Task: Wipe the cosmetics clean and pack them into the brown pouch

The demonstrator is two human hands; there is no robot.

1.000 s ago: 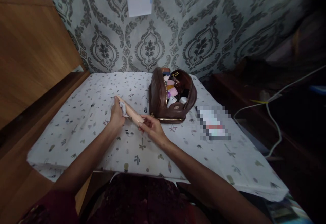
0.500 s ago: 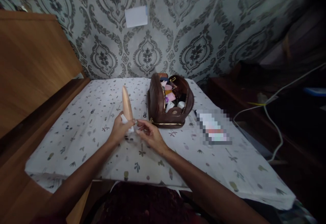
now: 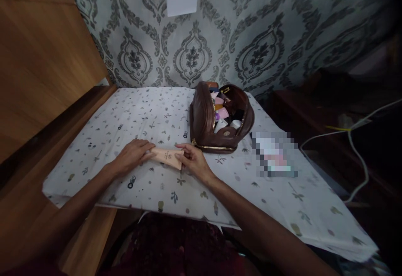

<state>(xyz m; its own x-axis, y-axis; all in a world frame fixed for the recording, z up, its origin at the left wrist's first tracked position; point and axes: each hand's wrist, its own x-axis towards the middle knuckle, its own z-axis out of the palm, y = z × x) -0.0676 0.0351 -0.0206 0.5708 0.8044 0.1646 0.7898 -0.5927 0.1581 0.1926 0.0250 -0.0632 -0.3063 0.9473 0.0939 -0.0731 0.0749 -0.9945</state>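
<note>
Got my tube point(image 3: 167, 158) just front-left of the bag point(image 3: 201, 119), left grip point(image 3: 133, 154) and right grip point(image 3: 196, 163) clamped on opposite ends, probably to steady it.

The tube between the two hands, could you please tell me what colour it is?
The tube is pale peach, best seen in the head view.
</note>
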